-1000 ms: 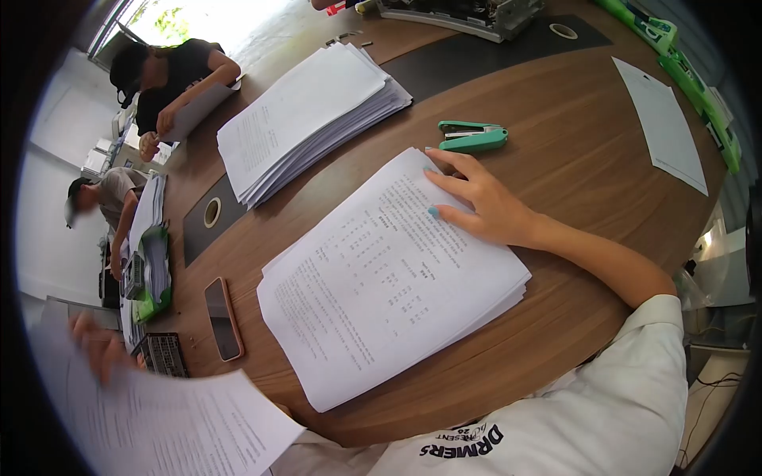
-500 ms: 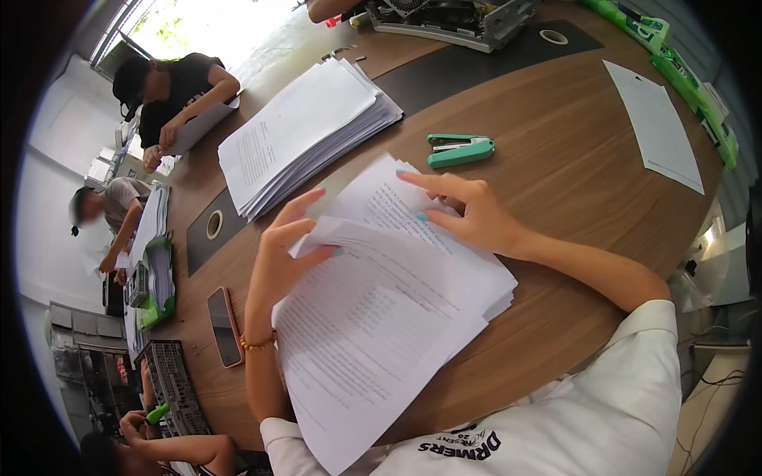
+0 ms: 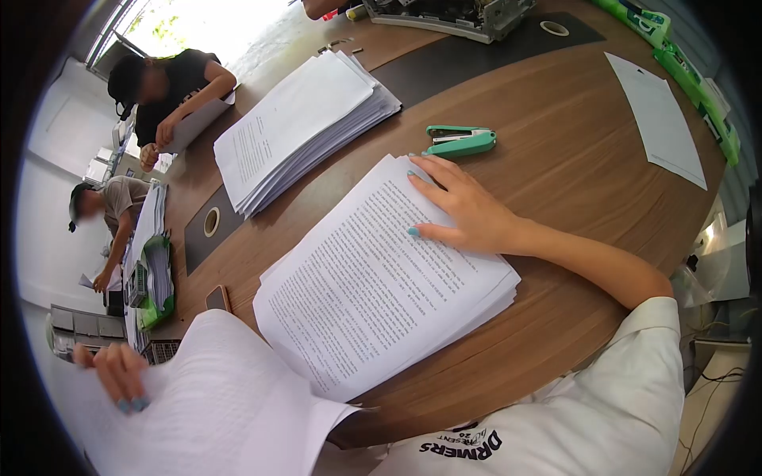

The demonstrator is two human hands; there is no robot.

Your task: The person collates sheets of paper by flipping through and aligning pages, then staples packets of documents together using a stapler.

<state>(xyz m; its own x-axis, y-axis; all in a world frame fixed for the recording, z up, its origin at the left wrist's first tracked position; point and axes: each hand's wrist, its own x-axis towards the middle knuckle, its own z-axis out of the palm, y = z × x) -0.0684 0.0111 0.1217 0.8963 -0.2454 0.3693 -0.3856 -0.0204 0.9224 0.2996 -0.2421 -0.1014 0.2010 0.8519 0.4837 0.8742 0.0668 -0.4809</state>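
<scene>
A stack of printed sheets (image 3: 357, 278) lies on the wooden table in front of me. My right hand (image 3: 464, 202) rests on the stack's upper right corner, fingers apart. At the lower left, my left hand (image 3: 115, 377) holds lifted pages (image 3: 230, 389), which are curved and blurred; the hand's fingertips show over them. Just above my right hand lies a green stapler (image 3: 460, 140). A taller pile of paper (image 3: 305, 127) sits beyond the stack, to the left.
A phone (image 3: 217, 299) is partly covered by the lifted pages. Two people work at the left. A single sheet (image 3: 659, 123) lies at the right, near green packages (image 3: 698, 95). An opened metal device (image 3: 456, 17) stands at the top.
My left hand has swung down and left with the lifted pages, uncovering the printed page beneath. My right hand has settled flatter on the stack. The phone has become partly hidden.
</scene>
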